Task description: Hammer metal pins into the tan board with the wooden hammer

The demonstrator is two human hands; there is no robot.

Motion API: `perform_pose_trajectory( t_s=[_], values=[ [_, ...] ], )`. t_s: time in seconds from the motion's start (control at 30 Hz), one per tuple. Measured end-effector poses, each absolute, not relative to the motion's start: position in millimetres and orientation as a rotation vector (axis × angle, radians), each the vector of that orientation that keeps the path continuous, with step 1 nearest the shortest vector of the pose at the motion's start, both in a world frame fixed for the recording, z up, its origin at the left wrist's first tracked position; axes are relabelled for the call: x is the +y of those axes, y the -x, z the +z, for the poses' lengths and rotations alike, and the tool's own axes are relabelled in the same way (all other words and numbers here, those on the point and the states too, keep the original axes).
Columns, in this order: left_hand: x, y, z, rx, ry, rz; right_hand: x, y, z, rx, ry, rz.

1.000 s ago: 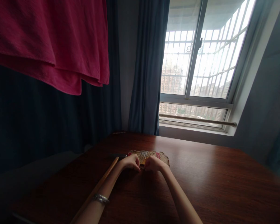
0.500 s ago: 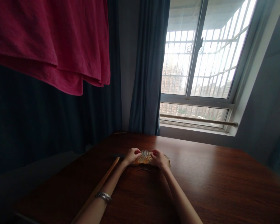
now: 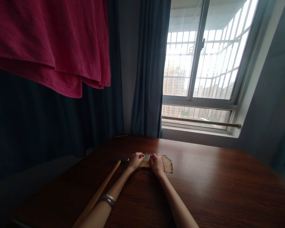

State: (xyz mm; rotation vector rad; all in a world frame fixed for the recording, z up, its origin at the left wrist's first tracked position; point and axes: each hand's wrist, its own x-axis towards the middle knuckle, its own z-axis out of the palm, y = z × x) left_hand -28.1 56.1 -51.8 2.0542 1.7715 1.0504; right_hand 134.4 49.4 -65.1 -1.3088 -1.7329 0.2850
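A tan, curved flat piece (image 3: pixel 168 165) with dark dots and a toothed far edge lies on the table. Thin metal pins (image 3: pixel 147 156) stand in a row along its far side, between my two hands. At its left end is my left hand (image 3: pixel 136 161), thumb and fingers pinched together beside the pins. My right hand (image 3: pixel 156 162) rests over the middle of the piece, its fingers closed at the right of the pins. What either pinch holds is too small to make out. Some loose thin pins (image 3: pixel 144 173) lie just in front of the piece.
A long-handled hammer lies at the left, its wooden handle (image 3: pixel 102 189) running beside my left forearm and its dark head (image 3: pixel 120 159) near my left hand. The brown wooden table (image 3: pixel 204 183) stands below a barred window (image 3: pixel 197 63). A pink towel (image 3: pixel 61 47) hangs at upper left.
My right hand has moved left along the tan piece toward my left hand, uncovering more of its right end. The left hand stays pinched at the left of the pins.
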Motion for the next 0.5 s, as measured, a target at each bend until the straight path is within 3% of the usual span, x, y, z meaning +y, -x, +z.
perform_pose_trajectory(
  t_s=[0.3, 0.5],
  values=[
    [54.1, 23.8, -50.6, 1.843, -1.975, 1.076, 45.2, -132.5, -63.3, -1.656, 1.337, 0.323],
    [58.7, 25.7, -52.5, 1.652, -1.854, 1.201, 53.0, -139.3, -56.3, -1.673, 1.349, 0.512]
  ],
)
